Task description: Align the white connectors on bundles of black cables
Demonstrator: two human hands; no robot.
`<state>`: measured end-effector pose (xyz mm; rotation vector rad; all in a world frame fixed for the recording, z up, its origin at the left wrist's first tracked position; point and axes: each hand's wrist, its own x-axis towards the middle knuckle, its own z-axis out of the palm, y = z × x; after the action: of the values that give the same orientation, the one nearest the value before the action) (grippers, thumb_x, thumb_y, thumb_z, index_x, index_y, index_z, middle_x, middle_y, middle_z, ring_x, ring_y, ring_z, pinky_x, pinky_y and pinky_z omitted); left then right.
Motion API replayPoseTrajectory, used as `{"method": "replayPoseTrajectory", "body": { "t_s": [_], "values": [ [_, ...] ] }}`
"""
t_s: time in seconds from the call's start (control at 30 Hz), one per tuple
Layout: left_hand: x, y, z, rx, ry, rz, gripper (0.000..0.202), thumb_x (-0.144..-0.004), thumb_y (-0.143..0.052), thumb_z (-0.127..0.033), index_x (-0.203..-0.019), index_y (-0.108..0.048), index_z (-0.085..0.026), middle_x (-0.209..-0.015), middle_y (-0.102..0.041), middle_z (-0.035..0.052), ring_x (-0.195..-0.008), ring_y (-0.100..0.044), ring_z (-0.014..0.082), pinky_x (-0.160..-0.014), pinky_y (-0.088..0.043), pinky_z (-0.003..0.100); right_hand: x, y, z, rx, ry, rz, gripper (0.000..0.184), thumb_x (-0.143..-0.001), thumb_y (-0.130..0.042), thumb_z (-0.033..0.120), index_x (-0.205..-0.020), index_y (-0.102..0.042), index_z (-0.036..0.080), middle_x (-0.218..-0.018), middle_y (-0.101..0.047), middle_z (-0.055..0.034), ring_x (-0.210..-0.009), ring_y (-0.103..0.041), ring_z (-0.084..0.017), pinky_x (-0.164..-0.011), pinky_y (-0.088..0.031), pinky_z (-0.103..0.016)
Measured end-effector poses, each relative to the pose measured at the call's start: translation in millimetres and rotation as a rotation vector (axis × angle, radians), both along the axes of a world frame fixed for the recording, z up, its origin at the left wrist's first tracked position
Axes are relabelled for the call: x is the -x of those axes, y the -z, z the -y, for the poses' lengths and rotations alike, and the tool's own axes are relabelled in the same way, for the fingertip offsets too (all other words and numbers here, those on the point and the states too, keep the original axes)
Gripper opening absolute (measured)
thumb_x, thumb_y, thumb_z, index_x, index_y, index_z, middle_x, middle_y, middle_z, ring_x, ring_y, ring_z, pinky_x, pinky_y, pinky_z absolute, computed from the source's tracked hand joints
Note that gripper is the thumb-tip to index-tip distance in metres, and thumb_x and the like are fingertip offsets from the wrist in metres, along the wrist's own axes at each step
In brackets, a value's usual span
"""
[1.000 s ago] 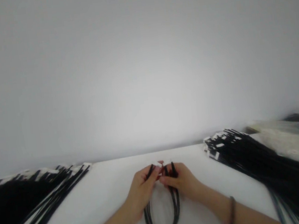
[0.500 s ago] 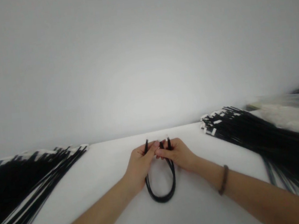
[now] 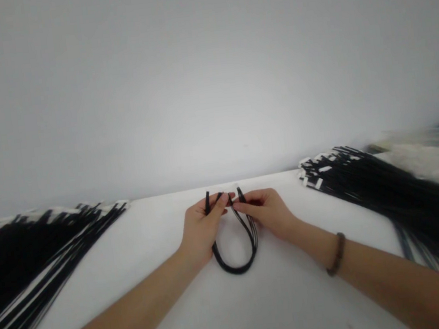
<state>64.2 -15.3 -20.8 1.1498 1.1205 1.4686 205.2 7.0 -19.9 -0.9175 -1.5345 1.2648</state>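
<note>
A black cable (image 3: pixel 237 270) bends into a U-shaped loop in front of me, and its strands rise to both hands. My left hand (image 3: pixel 201 227) is closed, pinching the cable between thumb and fingers on the left side; one dark end sticks up past the fingers. Close beside it, my right hand (image 3: pixel 268 213) also pinches the cable, on the right side, where another end points up. The fingertips of the two hands nearly meet. What exactly lies between them is too small to make out.
A pile of black cables with white ends (image 3: pixel 20 261) lies at the left of the white table (image 3: pixel 237 315). Another such bundle (image 3: pixel 389 192) is at the right, next to blurred clear plastic material (image 3: pixel 432 156). A plain pale wall (image 3: pixel 210 81) rises behind.
Both hands and the loop sit slightly higher in view. My right hand has shifted a little right, the fingertips have parted slightly, and the strands on the right have spread apart.
</note>
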Motion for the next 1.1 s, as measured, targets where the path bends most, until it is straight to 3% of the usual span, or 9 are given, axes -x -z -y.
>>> {"method": "replayPoseTrajectory", "body": {
  "t_s": [0.07,0.23,0.6,0.77,0.87,1.1],
  "values": [
    [0.2,0.5,-0.3,0.003,0.007,0.023,0.026,-0.069,-0.061,-0.034,-0.086,-0.066,-0.015,-0.090,-0.066,0.0084,-0.081,-0.058,0.0172,-0.079,-0.042,0.032,-1.9,-0.2,-0.6,0.045,-0.045,0.041,0.025,-0.062,-0.065,0.035,-0.071,-0.066,0.012,-0.045,-0.049,0.0031,-0.039,-0.037,-0.005,-0.040,-0.029,-0.019],
    [-0.6,0.5,0.8,-0.005,0.067,0.044,0.027,-0.069,-0.061,-0.034,-0.087,-0.066,-0.014,-0.088,-0.066,0.0087,-0.081,-0.058,0.0178,-0.081,-0.042,0.033,-3.6,-0.1,-0.5,0.050,-0.115,0.032,0.027,-0.061,-0.066,0.037,-0.070,-0.065,0.012,-0.046,-0.054,0.0012,-0.042,-0.047,-0.007,-0.044,-0.037,-0.020],
    [-0.1,-4.5,2.0,0.011,0.131,0.111,0.020,-0.066,-0.065,-0.026,-0.083,-0.066,-0.014,-0.089,-0.066,0.0069,-0.087,-0.057,0.0172,-0.085,-0.040,0.031,0.0,-4.1,3.9,0.025,-0.071,-0.019,0.023,-0.063,-0.064,0.035,-0.059,-0.060,0.013,-0.045,-0.054,0.0014,-0.041,-0.049,-0.008,-0.043,-0.039,-0.019],
    [-1.2,-6.7,-2.8,0.012,0.206,0.211,0.021,-0.069,-0.061,-0.026,-0.086,-0.064,-0.014,-0.076,-0.064,0.0046,-0.069,-0.058,0.0159,-0.063,-0.047,0.030,13.1,-0.9,2.6,0.005,0.029,0.003,0.028,-0.066,-0.060,0.038,-0.055,-0.055,0.013,-0.045,-0.054,0.0009,-0.040,-0.050,-0.009,-0.042,-0.040,-0.020],
    [4.3,-8.2,-9.7,-0.017,0.245,0.236,0.028,-0.070,-0.060,-0.029,-0.093,-0.063,-0.013,-0.064,-0.060,0.0023,-0.052,-0.053,0.0131,-0.048,-0.044,0.028,28.3,2.9,-4.9,-0.020,0.072,0.051,0.032,-0.070,-0.055,0.043,-0.056,-0.054,0.013,-0.046,-0.054,-0.0001,-0.041,-0.051,-0.009,-0.042,-0.041,-0.020],
    [35.0,-10.0,-27.1,-0.067,0.114,0.184,0.036,-0.065,-0.064,-0.033,-0.093,-0.064,-0.011,-0.072,-0.062,0.0052,-0.055,-0.052,0.0121,-0.049,-0.043,0.025,66.2,3.5,-32.4,-0.081,0.014,0.015,0.032,-0.069,-0.055,0.043,-0.057,-0.053,0.014,-0.046,-0.053,0.0006,-0.040,-0.050,-0.009,-0.043,-0.041,-0.020]
  ]
}}
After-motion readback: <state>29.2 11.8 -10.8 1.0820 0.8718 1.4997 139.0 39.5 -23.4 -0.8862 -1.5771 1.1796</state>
